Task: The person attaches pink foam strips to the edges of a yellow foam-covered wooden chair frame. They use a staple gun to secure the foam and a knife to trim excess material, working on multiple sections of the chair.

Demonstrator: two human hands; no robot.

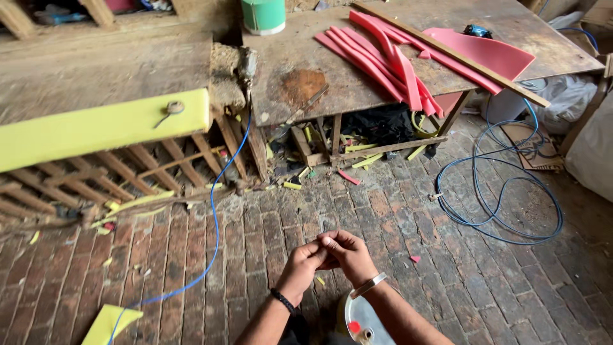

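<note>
At the lower centre of the frame, the left hand (pixel 305 260) and the right hand (pixel 348 250) are pressed together, fingers curled closed; what is pinched between them is too small to be told. A round metal container (pixel 359 319) lies just below the wrists. The work is best kept low over the brick floor (pixel 447 255), with the pinch held firm and well apart from the blue cable (pixel 214 230).

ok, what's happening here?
A person has both hands together low over the brick floor, left hand and right hand touching at the fingertips; whether they pinch anything is too small to tell. Ahead, red foam strips lie on a worn wooden table. A blue cable trails across the floor.
</note>
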